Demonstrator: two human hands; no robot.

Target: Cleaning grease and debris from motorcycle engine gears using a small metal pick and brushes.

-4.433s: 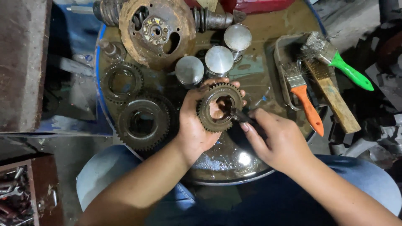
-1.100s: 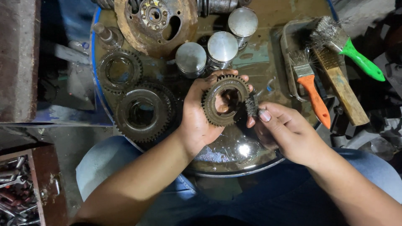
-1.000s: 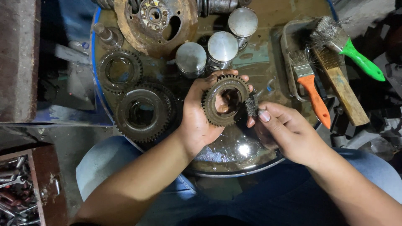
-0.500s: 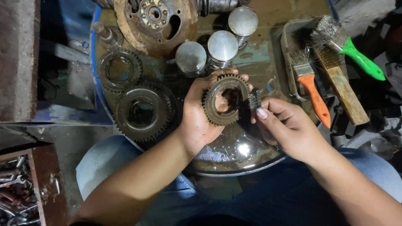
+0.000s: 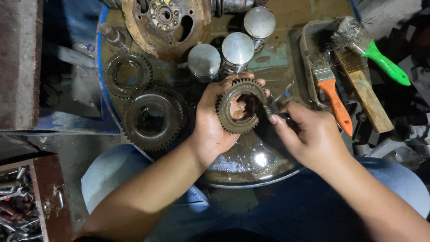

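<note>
now left fingers (image 5: 224, 85) wrapped round gear (image 5: 241, 106), right fingers (image 5: 274, 119) pinching brush (image 5: 268, 111)

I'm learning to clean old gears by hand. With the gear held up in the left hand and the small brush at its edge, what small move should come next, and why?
Probably turn the gear a little in the left hand, so fresh teeth come round. The right hand holds the small brush against the gear's right rim only, and teeth run all the way around; the wet drum top lies below to catch drips.
</note>
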